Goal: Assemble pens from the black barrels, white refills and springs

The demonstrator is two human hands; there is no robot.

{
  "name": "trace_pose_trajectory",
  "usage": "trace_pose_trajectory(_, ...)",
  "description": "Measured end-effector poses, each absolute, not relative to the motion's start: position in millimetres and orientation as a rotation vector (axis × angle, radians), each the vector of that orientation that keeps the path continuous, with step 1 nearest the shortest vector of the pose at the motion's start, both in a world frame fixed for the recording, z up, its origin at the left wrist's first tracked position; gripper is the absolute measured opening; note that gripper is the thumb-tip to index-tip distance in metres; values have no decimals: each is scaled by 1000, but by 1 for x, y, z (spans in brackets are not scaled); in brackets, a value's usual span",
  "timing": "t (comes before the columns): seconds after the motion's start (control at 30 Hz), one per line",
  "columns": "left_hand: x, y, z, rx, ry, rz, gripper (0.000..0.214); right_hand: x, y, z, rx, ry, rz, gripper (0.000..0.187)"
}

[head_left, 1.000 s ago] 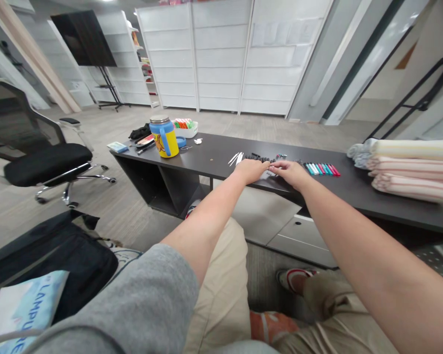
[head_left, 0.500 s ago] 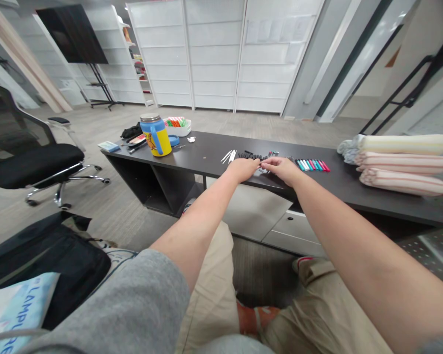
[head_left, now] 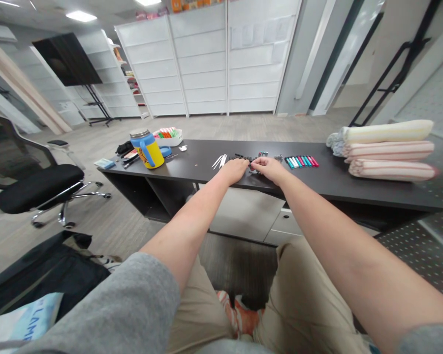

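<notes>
My left hand (head_left: 235,171) and my right hand (head_left: 268,168) meet over the dark tabletop. The fingertips of both are pinched together around something small and dark that I cannot make out. Just behind them lies a row of small black pieces (head_left: 239,156), partly covered by the fingers. Thin white sticks (head_left: 219,161) are spread left of my left hand. To the right of my right hand, several short teal, white and red pen-like pieces (head_left: 301,162) lie side by side in a row.
On the table's left stand a blue and yellow mug (head_left: 146,150) and a white basket (head_left: 175,139) of colourful packets. Rolled towels (head_left: 391,150) are stacked at the right. An office chair (head_left: 40,184) is to the left, with a black bag (head_left: 70,265) nearer me.
My view has tilted up a little and shifted, so the table things appear further left. Both hands stay together at the same spot on the table, fingers still pinched.
</notes>
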State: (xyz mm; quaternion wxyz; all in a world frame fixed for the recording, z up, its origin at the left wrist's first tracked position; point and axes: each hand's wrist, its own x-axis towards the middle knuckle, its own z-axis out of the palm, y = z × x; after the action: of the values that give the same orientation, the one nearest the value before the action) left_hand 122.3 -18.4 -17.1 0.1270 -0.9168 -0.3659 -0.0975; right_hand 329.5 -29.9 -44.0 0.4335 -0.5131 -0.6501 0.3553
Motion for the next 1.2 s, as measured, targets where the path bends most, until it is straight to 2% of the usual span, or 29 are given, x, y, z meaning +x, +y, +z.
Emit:
trace_pose_trajectory(0.47, 124, -2, -18, -2738, -1058, -335, 36, 330, -23, -41, -1285, -1643, 900, 53)
trace_pose_trajectory(0.93, 134, -18, -10, -2724, -982, -297, 29, 332, -31, -39, -1361, -1785, 690, 38)
trace_pose_trajectory(1.2, 132, -27, -4, -2688, -1060, -273, 52, 327, -36, -32, -1383, -1791, 657, 39)
